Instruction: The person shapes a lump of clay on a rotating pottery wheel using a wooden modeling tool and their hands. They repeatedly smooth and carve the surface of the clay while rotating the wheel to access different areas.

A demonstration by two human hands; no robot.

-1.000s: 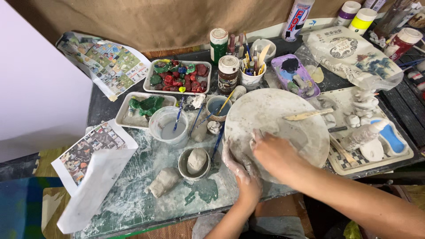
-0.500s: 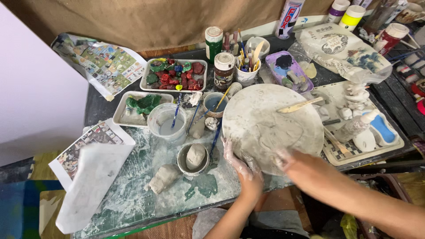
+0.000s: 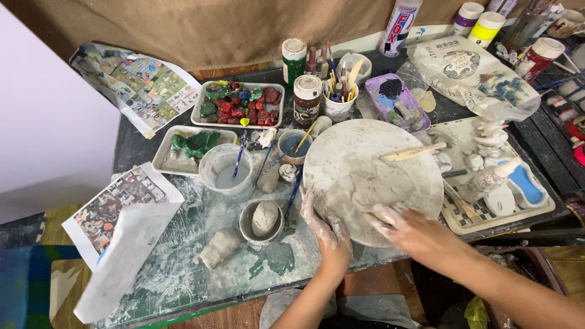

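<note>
A round clay-smeared board [image 3: 359,146] lies on the table with a flattened grey clay slab [image 3: 381,186] on its near half. My left hand [image 3: 326,228], coated in wet clay, rests with fingers spread on the board's near left edge. My right hand [image 3: 417,234] lies on the board's near right rim with its fingers pointing left onto the slab. A pale tip shows at those fingers; finger or tool, I cannot tell which. A wooden spatula [image 3: 414,152] lies on the board's far right.
Left of the board are a small bowl with a clay lump [image 3: 262,220], a loose clay lump [image 3: 219,247], a water cup [image 3: 228,175] and a blue cup [image 3: 291,146]. Trays of painted pieces [image 3: 237,105], a brush cup [image 3: 338,103], a jar [image 3: 306,97] and a white bag [image 3: 475,76] stand behind. A checkered tray [image 3: 487,207] sits right.
My right hand has slid from the middle of the slab toward the board's near right edge. My left hand has stayed at the near left edge. The view has shifted slightly.
</note>
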